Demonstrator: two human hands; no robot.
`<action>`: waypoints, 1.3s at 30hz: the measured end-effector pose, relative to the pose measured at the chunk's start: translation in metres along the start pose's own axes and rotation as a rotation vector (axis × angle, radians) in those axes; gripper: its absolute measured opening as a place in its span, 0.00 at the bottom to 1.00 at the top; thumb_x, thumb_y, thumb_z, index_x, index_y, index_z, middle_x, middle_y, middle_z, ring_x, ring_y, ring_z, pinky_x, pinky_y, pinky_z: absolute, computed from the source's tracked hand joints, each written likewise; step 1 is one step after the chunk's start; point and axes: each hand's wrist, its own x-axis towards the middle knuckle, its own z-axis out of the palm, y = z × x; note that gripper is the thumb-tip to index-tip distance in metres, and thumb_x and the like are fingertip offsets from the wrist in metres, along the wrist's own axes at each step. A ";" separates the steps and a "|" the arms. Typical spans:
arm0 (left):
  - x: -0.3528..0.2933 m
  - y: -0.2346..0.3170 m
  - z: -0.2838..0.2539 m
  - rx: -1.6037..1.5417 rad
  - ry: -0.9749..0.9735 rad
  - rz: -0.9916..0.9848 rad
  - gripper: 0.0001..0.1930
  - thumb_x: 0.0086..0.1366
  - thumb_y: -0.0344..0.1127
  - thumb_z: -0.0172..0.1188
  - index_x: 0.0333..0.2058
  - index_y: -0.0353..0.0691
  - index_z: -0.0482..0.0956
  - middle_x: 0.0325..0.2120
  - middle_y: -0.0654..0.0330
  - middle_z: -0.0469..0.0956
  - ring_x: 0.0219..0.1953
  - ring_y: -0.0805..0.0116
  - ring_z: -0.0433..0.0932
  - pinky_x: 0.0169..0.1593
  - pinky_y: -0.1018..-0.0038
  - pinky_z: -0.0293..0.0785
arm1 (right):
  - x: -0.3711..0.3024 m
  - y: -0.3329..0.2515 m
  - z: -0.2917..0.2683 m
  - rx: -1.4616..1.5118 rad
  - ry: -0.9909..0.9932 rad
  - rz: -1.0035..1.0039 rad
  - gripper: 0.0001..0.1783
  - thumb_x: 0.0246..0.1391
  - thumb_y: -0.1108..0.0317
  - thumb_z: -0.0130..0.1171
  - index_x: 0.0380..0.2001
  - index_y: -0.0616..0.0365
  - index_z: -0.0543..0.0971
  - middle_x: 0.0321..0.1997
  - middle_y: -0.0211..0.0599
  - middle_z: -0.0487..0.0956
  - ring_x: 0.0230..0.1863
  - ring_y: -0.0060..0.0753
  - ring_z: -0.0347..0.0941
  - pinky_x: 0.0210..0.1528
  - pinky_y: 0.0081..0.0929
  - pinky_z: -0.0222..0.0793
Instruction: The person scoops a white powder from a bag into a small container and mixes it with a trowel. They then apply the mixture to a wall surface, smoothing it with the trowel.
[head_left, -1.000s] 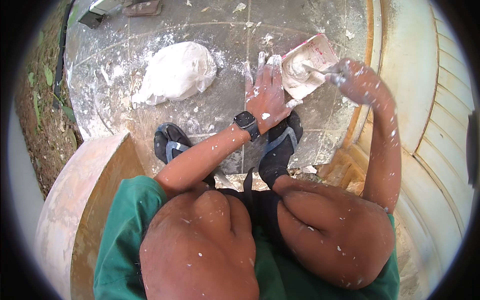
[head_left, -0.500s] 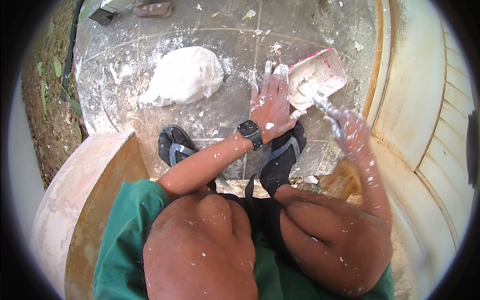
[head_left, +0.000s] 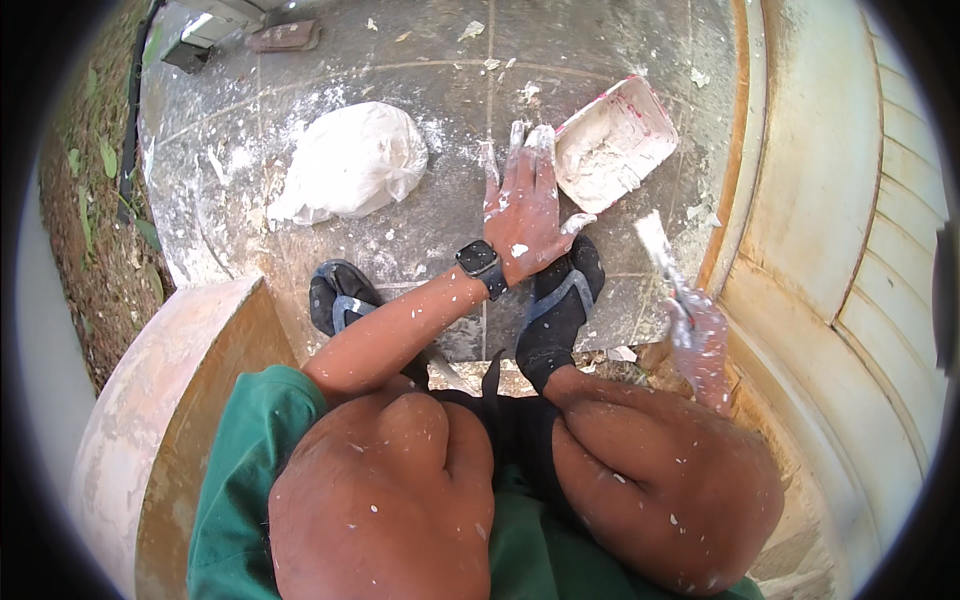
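Observation:
My left hand (head_left: 525, 215) is spread, palm down, its fingers caked in white paste. It lies just left of a rectangular tub (head_left: 664, 125) with a pink-red edge, tilted and smeared inside with white paste; whether they touch I cannot tell. A black watch (head_left: 478, 262) is on that wrist. My right hand (head_left: 700, 345), paste-spattered and partly blurred, is closed around the handle of a paste-coated tool resembling a putty knife (head_left: 660, 250). Its white end points up, nearer to me than the tub and to its right. Left of my left hand sits a knotted white plastic bag (head_left: 355, 160).
My sandalled feet (head_left: 560, 310) stand on grey tiles (head_left: 420, 90) strewn with white flakes and powder. At left is a low curved wall (head_left: 165, 390); at right, a pale panelled surface (head_left: 820, 180). A brown block (head_left: 285, 37) lies far left.
My right hand has drawn the tool out of the tub, bringing it toward me. My left hand stays spread beside the tub. The view has shifted slightly.

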 end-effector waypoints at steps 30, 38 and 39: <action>0.002 0.002 -0.006 0.168 -0.003 0.039 0.53 0.61 0.60 0.66 0.70 0.25 0.52 0.68 0.33 0.56 0.73 0.36 0.52 0.69 0.37 0.52 | 0.056 0.048 0.124 0.116 0.380 -0.222 0.16 0.55 0.80 0.65 0.47 0.56 0.86 0.53 0.44 0.81 0.57 0.43 0.77 0.56 0.35 0.78; 0.001 0.002 -0.008 0.072 0.061 0.036 0.52 0.61 0.58 0.66 0.69 0.24 0.53 0.68 0.34 0.56 0.73 0.38 0.53 0.69 0.38 0.53 | 0.038 0.016 0.034 0.432 0.019 0.132 0.22 0.66 0.56 0.59 0.56 0.59 0.81 0.44 0.38 0.84 0.37 0.28 0.78 0.38 0.26 0.76; 0.001 0.003 -0.009 0.060 0.073 0.033 0.52 0.60 0.58 0.67 0.69 0.25 0.54 0.68 0.34 0.56 0.73 0.38 0.53 0.69 0.39 0.54 | 0.045 0.013 0.027 0.656 -0.165 0.272 0.28 0.67 0.48 0.58 0.58 0.60 0.79 0.41 0.37 0.84 0.32 0.21 0.76 0.30 0.21 0.74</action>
